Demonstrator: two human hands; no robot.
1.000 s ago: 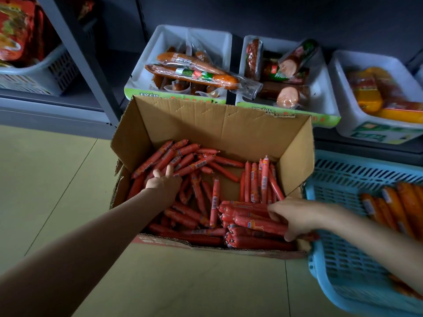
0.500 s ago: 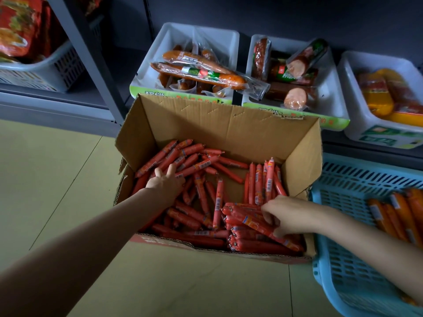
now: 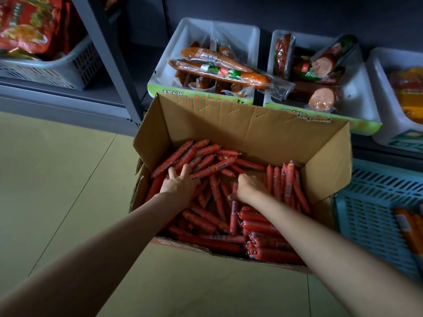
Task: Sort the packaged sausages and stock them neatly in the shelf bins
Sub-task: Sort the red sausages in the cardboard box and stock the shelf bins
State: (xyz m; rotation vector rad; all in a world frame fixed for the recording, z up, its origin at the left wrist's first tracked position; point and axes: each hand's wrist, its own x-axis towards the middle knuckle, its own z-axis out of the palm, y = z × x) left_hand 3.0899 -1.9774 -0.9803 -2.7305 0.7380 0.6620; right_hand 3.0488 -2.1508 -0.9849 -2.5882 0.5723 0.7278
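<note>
An open cardboard box (image 3: pixel 247 124) on the floor holds several thin red sausage sticks (image 3: pixel 206 216). My left hand (image 3: pixel 180 183) lies spread on the loose sticks at the box's left, fingers straight. My right hand (image 3: pixel 248 187) is in the middle of the box, fingers curled down among the sticks; what it holds is hidden. A neat stack of sticks (image 3: pixel 265 239) lies at the box's front right, and several stand upright (image 3: pixel 283 179) against the right wall.
Behind the box, white shelf bins (image 3: pixel 194 30) (image 3: pixel 364 99) hold larger packaged sausages (image 3: pixel 219 73). A third white bin (image 3: pixel 384 88) sits far right. A blue basket (image 3: pixel 370 213) with orange sausages stands right of the box. A grey shelf post (image 3: pixel 109 58) rises at left.
My right hand has left the stacked sticks at the front right and moved up to the box's middle. My left hand stays on the left pile, fingers spread wider.
</note>
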